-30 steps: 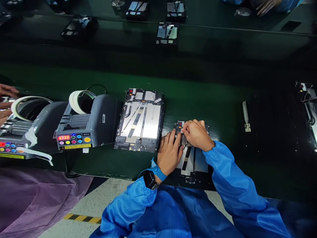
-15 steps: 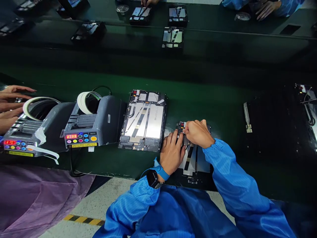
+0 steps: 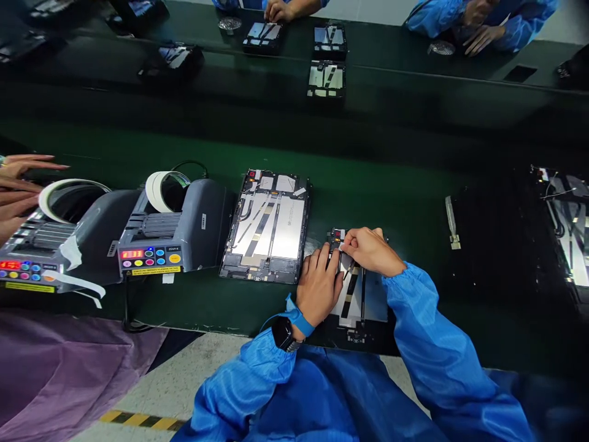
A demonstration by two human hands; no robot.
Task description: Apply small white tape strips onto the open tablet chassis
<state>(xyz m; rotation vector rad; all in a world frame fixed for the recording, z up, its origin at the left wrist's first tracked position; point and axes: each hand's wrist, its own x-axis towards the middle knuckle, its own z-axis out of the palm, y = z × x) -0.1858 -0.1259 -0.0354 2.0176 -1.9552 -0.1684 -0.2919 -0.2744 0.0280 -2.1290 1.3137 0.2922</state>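
Note:
An opened tablet (image 3: 375, 302) lies on the green table in front of me, its silver battery plate and dark flat cables exposed. My left hand (image 3: 319, 285) rests flat along its left edge, fingers stretched out. Over the upper part of the tablet, my right hand (image 3: 372, 250) is closed in a pinch near the top left corner. Whatever sits between those fingertips is too small or hidden to name. To the left stands a stack of similar opened tablets (image 3: 289, 222), apart from my hands.
Two grey tape dispensers (image 3: 193, 224) (image 3: 94, 236) stand at the left, beside another person's hands (image 3: 21, 190). Across the table, co-workers' hands (image 3: 278, 11) are near more opened tablets (image 3: 326, 77). A thin silvery strip (image 3: 452, 224) lies on the right, before another opened tablet (image 3: 573, 227).
My right wrist and forearm have shifted slightly right and down, with the pinch still at the tablet's top. The left hand stays in place. The view has tilted slightly.

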